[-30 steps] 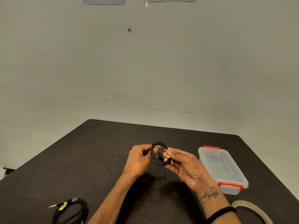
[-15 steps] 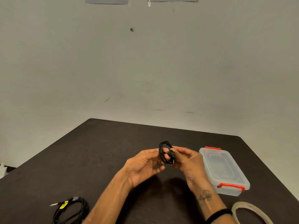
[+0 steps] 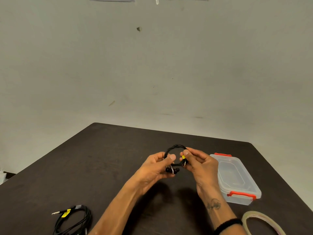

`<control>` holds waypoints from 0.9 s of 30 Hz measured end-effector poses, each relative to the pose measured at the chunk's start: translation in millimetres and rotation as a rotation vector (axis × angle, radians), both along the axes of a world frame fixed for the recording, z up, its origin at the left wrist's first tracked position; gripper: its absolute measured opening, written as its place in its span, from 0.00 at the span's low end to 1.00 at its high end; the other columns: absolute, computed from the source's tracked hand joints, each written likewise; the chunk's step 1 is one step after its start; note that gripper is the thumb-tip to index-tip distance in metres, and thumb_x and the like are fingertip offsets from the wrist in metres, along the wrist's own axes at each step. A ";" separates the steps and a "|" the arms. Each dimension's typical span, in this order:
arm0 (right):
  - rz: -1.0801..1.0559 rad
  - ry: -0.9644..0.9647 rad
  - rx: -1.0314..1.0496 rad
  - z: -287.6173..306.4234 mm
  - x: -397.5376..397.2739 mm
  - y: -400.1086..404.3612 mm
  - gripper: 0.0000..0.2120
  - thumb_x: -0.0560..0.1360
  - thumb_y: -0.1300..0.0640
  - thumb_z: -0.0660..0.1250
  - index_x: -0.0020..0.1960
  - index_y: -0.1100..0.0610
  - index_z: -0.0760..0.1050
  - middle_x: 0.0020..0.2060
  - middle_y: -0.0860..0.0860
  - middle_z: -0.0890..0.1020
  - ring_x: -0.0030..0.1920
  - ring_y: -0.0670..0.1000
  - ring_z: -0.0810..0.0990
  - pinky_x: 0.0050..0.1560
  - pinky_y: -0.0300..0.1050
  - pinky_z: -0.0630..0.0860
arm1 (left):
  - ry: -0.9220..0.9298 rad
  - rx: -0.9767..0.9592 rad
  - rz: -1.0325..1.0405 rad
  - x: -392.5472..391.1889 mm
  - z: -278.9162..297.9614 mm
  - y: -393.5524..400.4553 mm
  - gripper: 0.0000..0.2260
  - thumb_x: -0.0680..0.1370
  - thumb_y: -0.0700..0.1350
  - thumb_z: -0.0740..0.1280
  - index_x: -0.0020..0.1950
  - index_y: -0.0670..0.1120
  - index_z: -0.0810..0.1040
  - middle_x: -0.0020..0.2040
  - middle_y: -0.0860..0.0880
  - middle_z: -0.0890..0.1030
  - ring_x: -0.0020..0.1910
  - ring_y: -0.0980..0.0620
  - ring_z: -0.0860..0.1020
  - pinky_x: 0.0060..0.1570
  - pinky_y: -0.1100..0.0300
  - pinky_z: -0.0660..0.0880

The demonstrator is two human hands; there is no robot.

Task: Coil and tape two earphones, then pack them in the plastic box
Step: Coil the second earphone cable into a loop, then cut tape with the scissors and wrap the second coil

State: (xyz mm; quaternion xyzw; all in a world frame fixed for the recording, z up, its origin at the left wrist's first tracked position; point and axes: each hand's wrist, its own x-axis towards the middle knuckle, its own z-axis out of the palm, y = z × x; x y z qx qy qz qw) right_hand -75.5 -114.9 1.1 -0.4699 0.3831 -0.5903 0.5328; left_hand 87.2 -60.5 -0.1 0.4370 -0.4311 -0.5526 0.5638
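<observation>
I hold a coiled black earphone (image 3: 175,147) as an upright ring above the middle of the table. My left hand (image 3: 155,168) pinches its left side, and the two earbuds hang below that thumb. My right hand (image 3: 201,165) pinches the right side, where the yellow tag and the plug show. A second black earphone (image 3: 74,219) with a yellow tag lies coiled on the table at the near left. The clear plastic box (image 3: 237,180) with red clips stands shut to the right of my right hand. A roll of clear tape (image 3: 264,221) lies at the near right.
The dark table (image 3: 105,158) meets a plain grey wall at its far edge. Its rounded far corners and right edge are in view.
The coil has turned from edge-on to face me as an open ring. My hands have drawn slightly apart, one on each side, and the earbuds now hang below.
</observation>
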 end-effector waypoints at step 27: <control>0.210 0.528 0.124 -12.4 -10.2 94.1 0.05 0.78 0.61 0.75 0.46 0.64 0.82 0.37 0.60 0.88 0.35 0.56 0.89 0.43 0.55 0.87 | -0.810 0.130 0.166 41.4 -0.7 80.8 0.08 0.77 0.37 0.73 0.53 0.48 0.86 0.44 0.46 0.89 0.41 0.52 0.85 0.48 0.56 0.82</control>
